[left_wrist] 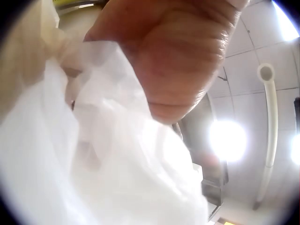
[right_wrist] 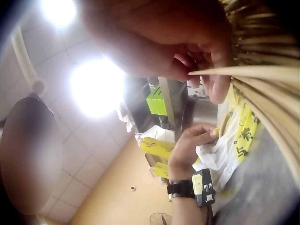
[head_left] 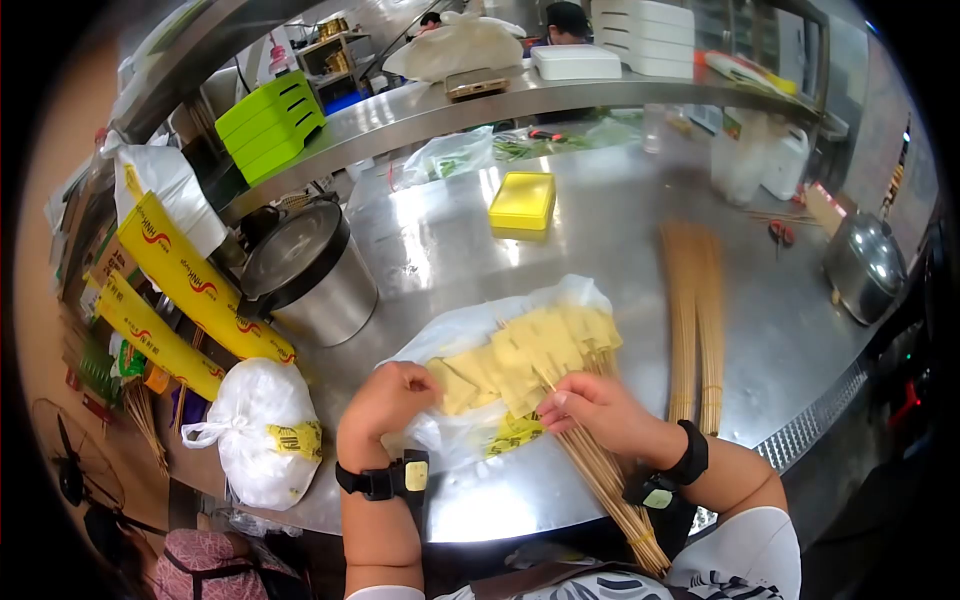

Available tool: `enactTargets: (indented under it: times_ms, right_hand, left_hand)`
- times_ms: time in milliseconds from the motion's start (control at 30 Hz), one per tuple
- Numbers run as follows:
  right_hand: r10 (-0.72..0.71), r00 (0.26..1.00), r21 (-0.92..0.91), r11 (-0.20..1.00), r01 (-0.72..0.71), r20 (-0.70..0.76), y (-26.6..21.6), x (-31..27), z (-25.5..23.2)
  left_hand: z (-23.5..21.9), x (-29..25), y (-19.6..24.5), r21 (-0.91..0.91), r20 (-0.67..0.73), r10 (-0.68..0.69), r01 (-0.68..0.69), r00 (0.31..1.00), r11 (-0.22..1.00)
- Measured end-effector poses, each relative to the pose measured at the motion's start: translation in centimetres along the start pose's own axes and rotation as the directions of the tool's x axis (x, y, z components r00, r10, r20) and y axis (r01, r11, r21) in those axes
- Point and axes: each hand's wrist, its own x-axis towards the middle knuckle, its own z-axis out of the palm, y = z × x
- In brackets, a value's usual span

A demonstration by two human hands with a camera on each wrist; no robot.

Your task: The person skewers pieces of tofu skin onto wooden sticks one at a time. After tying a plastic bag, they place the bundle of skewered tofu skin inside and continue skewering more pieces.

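Note:
A pile of flat yellow squares that look like tofu sheets (head_left: 520, 355) lies on a white plastic bag (head_left: 450, 335) in the head view, some with skewers through them. At the pile's left edge, my left hand (head_left: 392, 400) has its fingers curled; in the right wrist view its fingertips pinch a bit of yellow sheet. The bag hides those fingers in the left wrist view. My right hand (head_left: 600, 408) pinches a thin bamboo skewer (right_wrist: 248, 71) near its pointed end. Below that hand lies a bundle of bamboo skewers (head_left: 610, 490), reaching toward the table's front edge.
Two long skewer bundles (head_left: 693, 320) lie to the right. A yellow box (head_left: 522, 200) sits behind the pile. A lidded steel pot (head_left: 325, 270) and a tied white bag (head_left: 265, 430) stand at left, a metal kettle (head_left: 865, 265) and red-handled scissors (head_left: 781, 235) at far right.

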Motion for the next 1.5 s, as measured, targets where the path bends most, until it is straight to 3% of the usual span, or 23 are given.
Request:
enactTargets:
  times_ms: [67, 133, 167, 200, 233, 267, 333, 367, 433, 567, 633, 767, 933, 1433, 1467, 1500]
  right_hand:
    - [-0.012, 1.0, -0.003, 1.0, 0.012, 0.006, 0.0, 0.0, 0.1]
    - [-0.03, 1.0, -0.02, 0.999, 0.03, 0.001, -0.1, -0.1, 0.3]
    - [-0.051, 0.999, -0.034, 0.998, 0.05, -0.01, -0.2, -0.2, 0.5]
    - [-0.047, 0.999, -0.035, 0.998, 0.047, 0.014, -0.4, -0.3, 0.6]
    - [-0.069, 0.998, -0.145, 0.987, 0.067, -0.01, -0.8, -0.5, 0.7]
    - [-0.098, 0.995, -0.254, 0.963, 0.087, -0.03, -1.0, -0.6, 0.9]
    - [-0.079, 0.997, -0.204, 0.976, 0.08, 0.01, -1.1, -0.8, 0.9]
    - [-0.062, 0.998, -0.154, 0.986, 0.065, 0.022, -1.2, -0.9, 1.0]
    - [-0.07, 0.997, -0.167, 0.983, 0.075, 0.037, -1.4, -1.0, 1.3]
    - [-0.099, 0.994, -0.195, 0.975, 0.108, 0.056, -1.2, -1.1, 1.4]
    - [-0.079, 0.995, -0.209, 0.974, 0.09, 0.061, -1.2, -1.1, 1.5]
    - [-0.041, 0.998, -0.267, 0.962, 0.052, 0.048, -1.4, -1.0, 1.7]
    - [-0.035, 0.998, -0.316, 0.948, 0.05, 0.053, -1.5, -0.9, 1.8]
    - [-0.05, 0.999, -0.261, 0.964, 0.053, 0.016, -1.8, -1.1, 1.7]
    - [-0.059, 0.998, -0.259, 0.964, 0.061, 0.015, -1.7, -1.1, 1.7]
    - [-0.058, 0.998, -0.258, 0.964, 0.06, 0.013, -1.6, -1.1, 1.7]
  left_hand:
    - [-0.1, 0.0, -0.2, -0.026, -0.06, 0.014, -0.016, 0.998, 1.0]
    - [0.3, 0.9, -1.0, -0.171, -0.314, 0.004, -0.061, 0.949, 0.983]
    - [0.5, 1.7, -1.8, -0.173, -0.327, -0.01, -0.05, 0.945, 0.984]
    - [0.8, 2.5, -2.8, -0.298, -0.436, -0.039, -0.103, 0.899, 0.949]
    - [0.7, 2.8, -3.0, -0.406, -0.538, -0.082, -0.173, 0.839, 0.898]
    - [0.7, 2.9, -2.8, -0.403, -0.555, -0.098, -0.164, 0.826, 0.901]
    - [1.0, 3.3, -1.8, -0.841, -0.432, -0.338, -0.238, 0.836, 0.486]
    - [1.3, 3.3, -1.6, -0.838, -0.445, -0.345, -0.248, 0.826, 0.487]
    - [1.9, 3.7, -1.2, -0.963, -0.254, -0.276, -0.216, 0.927, 0.162]
    - [3.2, 3.7, 0.2, -0.958, -0.252, -0.18, -0.219, 0.951, 0.186]
    - [3.5, 3.8, 0.7, -0.926, -0.309, -0.196, -0.247, 0.931, 0.286]
    - [3.4, 2.6, 3.3, -0.896, -0.397, -0.211, -0.327, 0.893, 0.3]
    - [3.5, 2.3, 3.5, -0.852, -0.48, -0.117, -0.43, 0.869, 0.297]
    - [5.2, 1.0, 5.8, -0.726, -0.531, 0.072, -0.497, 0.844, 0.475]
    - [5.4, 1.1, 6.1, -0.728, -0.527, 0.072, -0.494, 0.847, 0.476]
    - [5.8, 1.3, 6.5, -0.723, -0.598, 0.037, -0.558, 0.801, 0.407]
